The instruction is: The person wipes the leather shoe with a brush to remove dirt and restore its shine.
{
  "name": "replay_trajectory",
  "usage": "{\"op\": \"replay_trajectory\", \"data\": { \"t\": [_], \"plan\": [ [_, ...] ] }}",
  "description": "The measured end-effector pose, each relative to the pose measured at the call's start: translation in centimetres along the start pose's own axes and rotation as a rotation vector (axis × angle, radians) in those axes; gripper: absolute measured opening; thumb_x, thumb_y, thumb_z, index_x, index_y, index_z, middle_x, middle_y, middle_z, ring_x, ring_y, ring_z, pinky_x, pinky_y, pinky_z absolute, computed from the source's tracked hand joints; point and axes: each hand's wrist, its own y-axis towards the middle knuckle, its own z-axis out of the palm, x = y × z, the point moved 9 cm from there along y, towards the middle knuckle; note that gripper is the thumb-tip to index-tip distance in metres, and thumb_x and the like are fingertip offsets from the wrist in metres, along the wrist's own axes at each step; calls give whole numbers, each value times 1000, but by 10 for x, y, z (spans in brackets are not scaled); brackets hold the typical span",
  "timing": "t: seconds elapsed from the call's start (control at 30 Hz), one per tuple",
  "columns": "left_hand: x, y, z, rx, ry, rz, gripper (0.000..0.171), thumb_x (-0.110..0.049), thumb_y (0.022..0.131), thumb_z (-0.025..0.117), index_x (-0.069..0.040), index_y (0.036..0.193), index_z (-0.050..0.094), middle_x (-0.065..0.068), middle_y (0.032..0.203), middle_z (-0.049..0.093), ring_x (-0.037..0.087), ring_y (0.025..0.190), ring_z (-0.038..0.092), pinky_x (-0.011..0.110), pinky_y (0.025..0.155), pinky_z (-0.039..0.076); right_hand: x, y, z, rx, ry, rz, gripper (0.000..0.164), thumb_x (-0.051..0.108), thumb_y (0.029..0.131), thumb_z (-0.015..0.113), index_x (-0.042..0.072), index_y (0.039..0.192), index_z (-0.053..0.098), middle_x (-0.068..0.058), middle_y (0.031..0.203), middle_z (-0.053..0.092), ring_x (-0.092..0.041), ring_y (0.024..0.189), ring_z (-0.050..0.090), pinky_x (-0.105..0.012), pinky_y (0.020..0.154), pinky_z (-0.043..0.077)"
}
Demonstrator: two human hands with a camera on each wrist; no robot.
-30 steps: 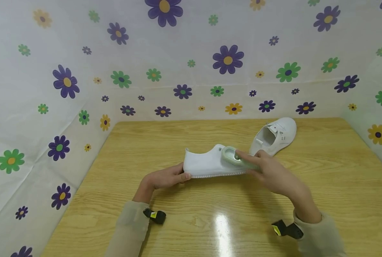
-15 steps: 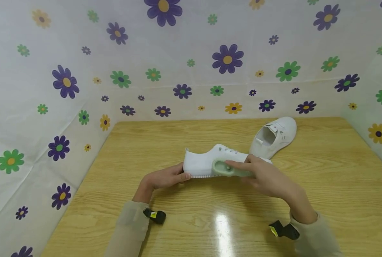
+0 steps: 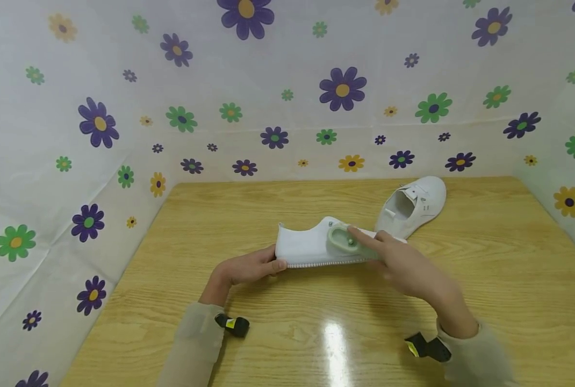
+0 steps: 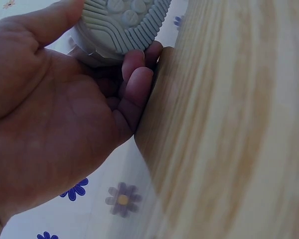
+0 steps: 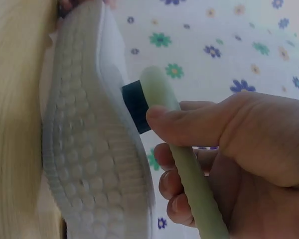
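Observation:
A white lace-up shoe [image 3: 299, 245] is held with its side facing up and its ridged sole toward the person. Its heel is gripped by my left hand [image 3: 251, 266], thumb near the sole edge; in the left wrist view the fingers curl round the heel [image 4: 122, 30]. My right hand [image 3: 410, 266] holds a pale green brush [image 3: 340, 241] by its handle, index finger laid along the back of the head. Dark bristles [image 5: 135, 104] meet the shoe's side just above the sole [image 5: 97, 149] in the right wrist view. Part of the toe is hidden behind the right hand.
A second white shoe [image 3: 413, 207] rests at the back right of the wooden table [image 3: 220, 215], its opening toward the person. Flower-printed white cloth [image 3: 287, 64] rises behind the table and at both sides.
The brush went from the upper side of the shoe down toward the sole, then back up again a little. The left hand and the shoe have stayed in place.

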Motion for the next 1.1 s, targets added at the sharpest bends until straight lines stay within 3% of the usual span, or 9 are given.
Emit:
{"op": "replay_trajectory", "data": {
  "t": [0.2,0.47,0.57,0.7,0.83,0.97,1.1],
  "plan": [
    [-3,1,1,-4,12,6,61,-45,105,43,-10,151,24,12,133,42,25,114,43,39,94,42,17,0,16,63,-12,-57,67,5,93,67,22,152,42,-3,92,52,-10,67,44,-24,60,42],
    [-9,4,3,25,12,38,55,-44,106,43,-9,146,28,11,119,43,25,108,43,40,89,40,-10,-10,-13,-6,17,58,64,4,94,65,18,152,42,-10,93,53,-16,68,44,-29,58,40],
    [-9,4,3,29,12,41,54,-44,106,43,-9,145,29,10,116,43,25,107,43,39,89,40,-19,-13,-19,-7,25,79,63,8,96,65,17,153,40,-15,99,55,-19,73,48,-33,64,45],
    [-7,4,3,26,2,31,61,-45,105,43,-10,151,23,12,129,42,26,114,43,40,93,41,-24,-15,-18,7,20,88,63,8,96,64,19,154,39,-15,103,56,-21,77,50,-35,68,46],
    [-3,1,2,16,-14,14,65,-43,106,42,-11,156,15,14,146,35,26,124,40,42,99,41,-12,-9,-6,54,26,30,64,6,96,62,22,154,38,-11,101,56,-18,76,49,-33,68,45],
    [-3,-1,1,6,-9,11,61,-40,107,43,-10,154,19,14,143,37,27,120,41,41,98,40,2,-4,5,105,21,-40,65,7,95,64,24,153,40,-7,102,57,-16,80,49,-34,73,45],
    [-4,-1,2,6,-5,19,60,-41,106,43,-11,154,20,13,140,39,26,119,41,40,96,41,-3,-8,-1,113,46,-17,63,8,95,65,22,152,42,-7,103,59,-16,81,49,-33,72,44]
  ]
}}
